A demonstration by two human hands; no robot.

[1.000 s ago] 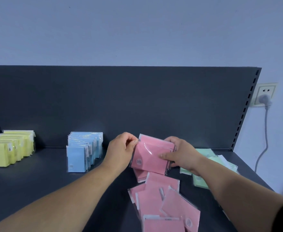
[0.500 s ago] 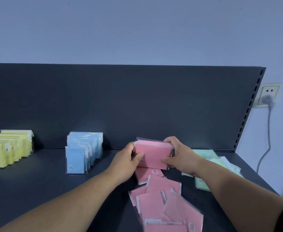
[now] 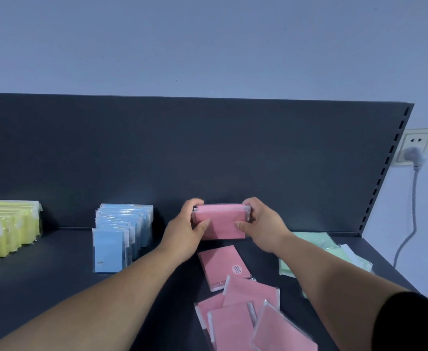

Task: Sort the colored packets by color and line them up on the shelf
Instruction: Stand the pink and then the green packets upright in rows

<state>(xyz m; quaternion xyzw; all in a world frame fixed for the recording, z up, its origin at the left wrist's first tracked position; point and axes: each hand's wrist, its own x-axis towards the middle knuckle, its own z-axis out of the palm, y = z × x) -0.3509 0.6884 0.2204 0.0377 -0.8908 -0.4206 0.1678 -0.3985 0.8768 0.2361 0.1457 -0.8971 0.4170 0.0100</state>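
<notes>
Left hand (image 3: 182,231) and right hand (image 3: 261,224) fingers (image 3: 202,225) grip one pink stack (image 3: 220,224), long side running nine-to-three; five loose pink packets (image 3: 220,267) at six.

- The row of yellow packets (image 3: 7,229) at the left runs off the frame's left edge.
- The loose pink packets (image 3: 253,323) at lower centre are cut by the bottom edge.
- The green packets (image 3: 311,243) at the right lie partly behind the right forearm (image 3: 334,279).
- The left hand (image 3: 185,231) and right hand (image 3: 261,226) cover both ends of the held pink stack (image 3: 220,221); whether it touches the shelf (image 3: 55,287) cannot be told.
- Print on the round label (image 3: 237,269) is too small to read.
</notes>
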